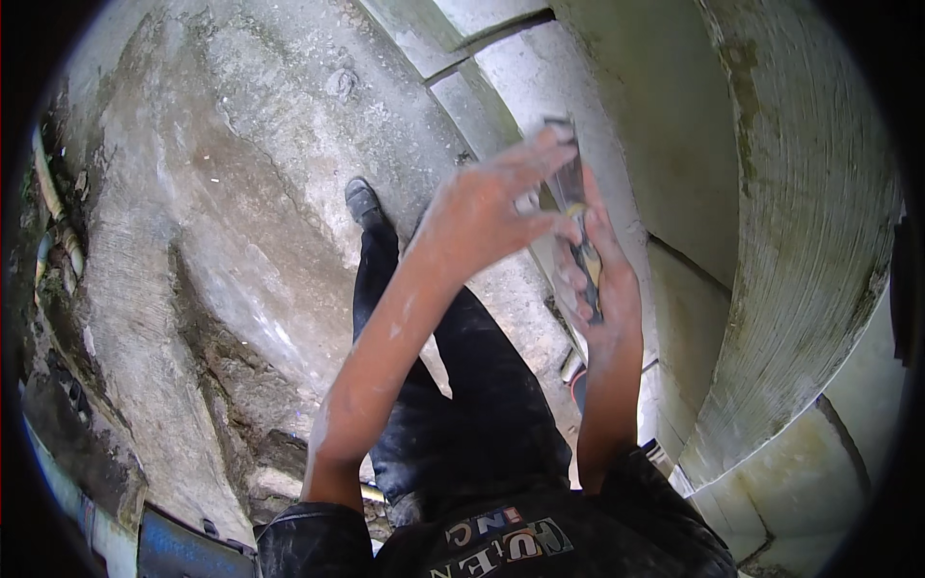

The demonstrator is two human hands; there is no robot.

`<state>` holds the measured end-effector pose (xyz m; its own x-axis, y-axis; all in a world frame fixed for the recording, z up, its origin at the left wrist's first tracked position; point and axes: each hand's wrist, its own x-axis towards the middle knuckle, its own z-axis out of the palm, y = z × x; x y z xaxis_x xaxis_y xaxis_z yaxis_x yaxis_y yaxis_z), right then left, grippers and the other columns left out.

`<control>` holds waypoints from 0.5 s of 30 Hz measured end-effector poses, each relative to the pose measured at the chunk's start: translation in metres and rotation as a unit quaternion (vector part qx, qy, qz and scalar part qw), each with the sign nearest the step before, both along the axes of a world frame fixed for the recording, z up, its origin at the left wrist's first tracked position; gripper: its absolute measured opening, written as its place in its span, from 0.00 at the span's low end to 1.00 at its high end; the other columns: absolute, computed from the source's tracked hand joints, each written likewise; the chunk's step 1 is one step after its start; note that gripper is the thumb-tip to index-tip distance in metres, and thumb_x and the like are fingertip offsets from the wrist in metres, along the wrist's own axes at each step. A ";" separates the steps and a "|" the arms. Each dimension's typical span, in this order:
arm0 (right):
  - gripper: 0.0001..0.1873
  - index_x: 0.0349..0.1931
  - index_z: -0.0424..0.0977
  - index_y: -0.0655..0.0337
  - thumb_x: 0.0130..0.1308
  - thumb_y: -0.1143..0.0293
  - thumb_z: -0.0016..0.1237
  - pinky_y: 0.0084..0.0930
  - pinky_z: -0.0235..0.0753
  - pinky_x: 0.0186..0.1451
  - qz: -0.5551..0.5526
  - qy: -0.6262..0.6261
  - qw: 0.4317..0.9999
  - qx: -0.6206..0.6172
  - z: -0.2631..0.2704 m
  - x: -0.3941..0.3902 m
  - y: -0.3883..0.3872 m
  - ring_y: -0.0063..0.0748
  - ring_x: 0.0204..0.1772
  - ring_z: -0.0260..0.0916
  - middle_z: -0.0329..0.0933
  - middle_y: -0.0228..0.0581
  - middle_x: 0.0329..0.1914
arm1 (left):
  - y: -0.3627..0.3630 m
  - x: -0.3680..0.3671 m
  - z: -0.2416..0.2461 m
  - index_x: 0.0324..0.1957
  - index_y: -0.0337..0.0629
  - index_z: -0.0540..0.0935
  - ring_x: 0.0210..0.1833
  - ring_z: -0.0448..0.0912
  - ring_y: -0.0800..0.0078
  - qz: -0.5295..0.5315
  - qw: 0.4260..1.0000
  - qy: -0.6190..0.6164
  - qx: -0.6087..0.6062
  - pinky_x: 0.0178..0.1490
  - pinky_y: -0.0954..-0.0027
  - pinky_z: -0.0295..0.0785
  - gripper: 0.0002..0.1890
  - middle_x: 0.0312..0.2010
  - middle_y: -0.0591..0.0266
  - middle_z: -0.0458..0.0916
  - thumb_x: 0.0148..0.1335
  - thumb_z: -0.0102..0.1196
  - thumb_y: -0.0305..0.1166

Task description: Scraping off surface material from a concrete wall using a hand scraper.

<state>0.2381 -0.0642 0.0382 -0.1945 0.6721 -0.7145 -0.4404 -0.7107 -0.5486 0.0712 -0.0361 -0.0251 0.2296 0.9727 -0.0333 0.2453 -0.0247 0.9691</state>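
Observation:
My right hand [616, 271] is closed around the black-and-yellow handle of a putty knife [571, 180], whose metal blade points away from me. Over that blade reaches my left hand [480, 209], its fingertips at the blade's far end and its thumb near the handle. Motion blur hides whether the left fingers pinch the blade or only touch it. Whitish dust coats both hands and my left forearm.
A pale, stained wall [679, 144] with dark joints rises on the right. Underfoot lies rough, uneven concrete [274, 180], broken near a rocky gap [246, 376]. Pipes [54, 188] run along the left edge. A round, red-rimmed object [577, 390] is partly hidden beside my right forearm.

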 end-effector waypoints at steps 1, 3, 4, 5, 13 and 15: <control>0.34 0.84 0.40 0.39 0.84 0.58 0.36 0.11 0.64 0.11 -0.010 -0.012 1.000 -0.010 0.006 0.002 -0.012 0.14 0.16 0.59 0.67 0.31 0.38 | -0.005 0.002 0.004 0.65 0.54 0.81 0.73 0.73 0.58 -0.023 0.999 -0.004 -0.030 0.69 0.59 0.76 0.37 0.70 0.56 0.76 0.50 0.78 0.41; 0.34 0.84 0.40 0.39 0.85 0.58 0.36 0.11 0.64 0.11 -0.020 -0.023 0.999 -0.019 0.010 0.005 -0.017 0.14 0.16 0.59 0.67 0.30 0.38 | -0.012 0.003 0.001 0.66 0.55 0.81 0.73 0.73 0.59 -0.025 0.999 -0.009 -0.024 0.71 0.60 0.75 0.38 0.70 0.56 0.75 0.49 0.78 0.42; 0.34 0.84 0.40 0.39 0.85 0.58 0.36 0.11 0.64 0.11 -0.011 -0.013 1.000 -0.018 0.010 0.005 -0.016 0.14 0.17 0.59 0.66 0.30 0.39 | -0.011 0.003 -0.002 0.66 0.55 0.81 0.73 0.73 0.58 -0.019 1.000 -0.007 -0.014 0.71 0.59 0.75 0.38 0.70 0.56 0.75 0.49 0.78 0.43; 0.34 0.84 0.41 0.39 0.84 0.58 0.37 0.11 0.64 0.11 -0.001 -0.002 1.000 -0.017 0.010 0.005 -0.014 0.13 0.18 0.60 0.66 0.30 0.39 | -0.010 0.003 -0.006 0.66 0.55 0.81 0.73 0.73 0.58 -0.013 1.000 -0.005 -0.003 0.70 0.59 0.75 0.38 0.70 0.56 0.75 0.49 0.78 0.43; 0.34 0.84 0.40 0.39 0.84 0.60 0.37 0.12 0.63 0.10 -0.018 0.024 1.000 -0.008 0.013 0.007 -0.024 0.13 0.21 0.63 0.66 0.30 0.41 | -0.014 0.006 0.001 0.66 0.53 0.81 0.72 0.74 0.59 -0.024 0.999 -0.029 -0.039 0.71 0.58 0.75 0.39 0.71 0.61 0.75 0.49 0.78 0.44; 0.33 0.84 0.40 0.39 0.85 0.60 0.36 0.11 0.63 0.10 -0.036 0.007 0.999 -0.024 0.010 0.005 -0.014 0.13 0.21 0.63 0.66 0.31 0.41 | -0.007 0.006 -0.002 0.66 0.53 0.81 0.72 0.74 0.60 -0.010 1.000 -0.016 0.010 0.71 0.58 0.75 0.38 0.71 0.62 0.75 0.50 0.78 0.43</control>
<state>0.2432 -0.0783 0.0482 -0.1568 0.6504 -0.7432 -0.4995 -0.7015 -0.5084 0.0773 -0.0436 -0.0267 0.2503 0.9682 -0.0058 0.2136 -0.0493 0.9757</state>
